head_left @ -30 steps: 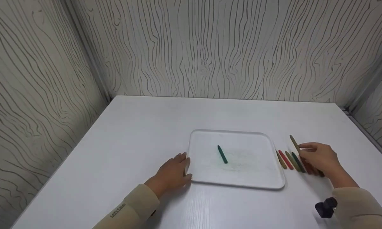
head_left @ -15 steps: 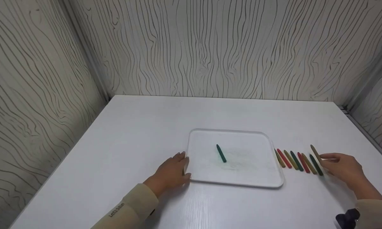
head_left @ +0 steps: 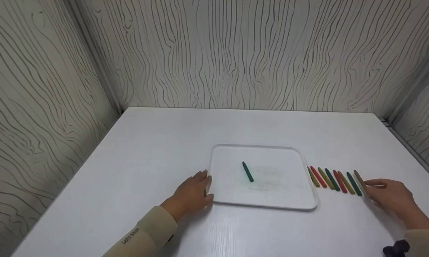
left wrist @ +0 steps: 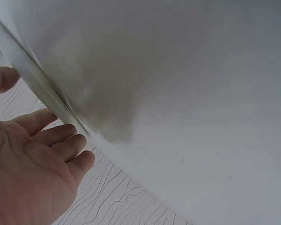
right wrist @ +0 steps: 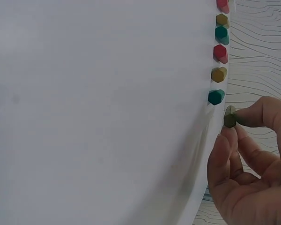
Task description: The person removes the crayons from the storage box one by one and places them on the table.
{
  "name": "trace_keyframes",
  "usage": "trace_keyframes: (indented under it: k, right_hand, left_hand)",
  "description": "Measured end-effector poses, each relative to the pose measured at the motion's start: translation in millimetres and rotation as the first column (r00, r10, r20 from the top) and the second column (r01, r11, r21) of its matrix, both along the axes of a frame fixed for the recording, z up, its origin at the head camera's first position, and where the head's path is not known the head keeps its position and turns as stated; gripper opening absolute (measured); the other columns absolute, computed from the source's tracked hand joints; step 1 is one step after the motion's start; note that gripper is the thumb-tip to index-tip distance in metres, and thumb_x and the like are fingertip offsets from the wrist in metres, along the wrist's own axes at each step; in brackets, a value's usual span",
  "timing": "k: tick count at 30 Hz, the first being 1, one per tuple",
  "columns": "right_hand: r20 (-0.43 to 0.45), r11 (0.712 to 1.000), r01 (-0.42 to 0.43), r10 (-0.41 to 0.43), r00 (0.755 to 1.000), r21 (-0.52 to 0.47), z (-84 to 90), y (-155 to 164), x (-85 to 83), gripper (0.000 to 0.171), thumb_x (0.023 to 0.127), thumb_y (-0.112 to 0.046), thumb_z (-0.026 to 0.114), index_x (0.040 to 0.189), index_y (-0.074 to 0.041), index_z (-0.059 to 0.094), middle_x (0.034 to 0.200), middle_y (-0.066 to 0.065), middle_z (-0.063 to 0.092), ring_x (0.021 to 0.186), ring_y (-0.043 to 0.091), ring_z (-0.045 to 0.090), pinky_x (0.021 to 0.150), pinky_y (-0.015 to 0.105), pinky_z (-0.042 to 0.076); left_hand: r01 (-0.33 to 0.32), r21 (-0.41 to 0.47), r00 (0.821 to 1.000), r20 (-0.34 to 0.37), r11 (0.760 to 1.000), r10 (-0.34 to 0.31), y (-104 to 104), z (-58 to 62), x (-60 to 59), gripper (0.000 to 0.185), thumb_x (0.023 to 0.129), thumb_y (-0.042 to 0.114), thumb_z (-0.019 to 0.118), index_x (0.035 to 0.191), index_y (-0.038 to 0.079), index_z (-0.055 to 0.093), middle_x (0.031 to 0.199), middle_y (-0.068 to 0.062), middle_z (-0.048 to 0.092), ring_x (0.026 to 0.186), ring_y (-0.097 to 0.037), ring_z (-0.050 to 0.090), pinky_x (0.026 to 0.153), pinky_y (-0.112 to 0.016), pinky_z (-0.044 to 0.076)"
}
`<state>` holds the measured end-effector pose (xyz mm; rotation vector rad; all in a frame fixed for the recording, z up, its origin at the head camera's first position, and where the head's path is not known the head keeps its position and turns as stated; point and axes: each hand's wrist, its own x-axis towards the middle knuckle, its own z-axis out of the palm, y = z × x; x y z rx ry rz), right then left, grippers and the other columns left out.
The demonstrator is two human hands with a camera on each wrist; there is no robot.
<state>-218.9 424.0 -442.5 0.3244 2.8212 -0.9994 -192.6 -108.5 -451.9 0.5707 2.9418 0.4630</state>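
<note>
In the head view my right hand [head_left: 393,198] pinches an olive-brown crayon [head_left: 359,177] between thumb and fingers, at the right end of a crayon row. The right wrist view shows this crayon's end [right wrist: 230,118], just past a green crayon [right wrist: 216,97]. My left hand [head_left: 191,192] rests at the left edge of a white tray [head_left: 228,191], fingers fairly straight. From the left wrist its fingertips [left wrist: 78,140] touch or lie close to the tray's rim [left wrist: 42,86]. A single green crayon [head_left: 248,172] lies tilted inside the tray.
Beside the tray's right edge several crayons lie slanted in a row, among them a red crayon [head_left: 318,177] and an olive crayon [head_left: 325,178]. Faint green smudges mark the tray's floor. The white table [head_left: 164,142] meets patterned panels [head_left: 235,71] behind.
My right hand has moved right and toward me with the olive-brown crayon, then lowered it to the row's right end beside the green one. The left hand has stayed at the tray.
</note>
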Motion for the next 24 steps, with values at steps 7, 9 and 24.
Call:
trace_keyframes:
  k: [7, 9, 24]
  right_hand:
    - [0.021, 1.000, 0.006, -0.006, 1.000, -0.013, -5.4, 3.4, -2.4, 0.068, 0.087, -0.040, 0.064, 0.126, 0.014, 0.050, 0.094, 0.019, 0.065, 0.069, 0.015, 0.058, 0.055, 0.028, 0.048]
    - [0.029, 1.000, 0.021, -0.021, 0.999, -0.005, -6.0, 3.4, -3.3, 0.066, 0.087, -0.039, 0.064, 0.126, 0.013, 0.050, 0.092, 0.015, 0.065, 0.069, 0.016, 0.057, 0.055, 0.028, 0.048]
    - [0.044, 1.000, -0.010, 0.009, 0.999, 0.018, 0.4, -2.1, 0.4, 0.063, 0.088, -0.034, 0.061, 0.126, 0.015, 0.047, 0.108, 0.033, 0.059, 0.070, 0.016, 0.058, 0.056, 0.029, 0.048]
  left_hand:
    - [-0.004, -0.010, 1.000, -0.003, 1.000, 0.004, 0.3, -0.2, -1.2, 0.060, 0.094, 0.034, 0.053, 0.142, -0.001, 0.042, 0.150, -0.016, 0.032, 0.139, -0.030, 0.026, 0.112, -0.046, 0.025]
    - [-0.005, -0.010, 1.000, -0.002, 1.000, 0.005, 0.5, -0.4, -1.4, 0.060, 0.094, 0.034, 0.054, 0.142, -0.001, 0.042, 0.150, -0.016, 0.032, 0.139, -0.030, 0.026, 0.112, -0.046, 0.025]
    - [-0.011, -0.005, 1.000, -0.028, 1.000, 0.011, 2.0, 0.8, -0.4, 0.058, 0.093, 0.032, 0.055, 0.140, -0.002, 0.045, 0.148, -0.017, 0.035, 0.138, -0.031, 0.029, 0.111, -0.045, 0.027]
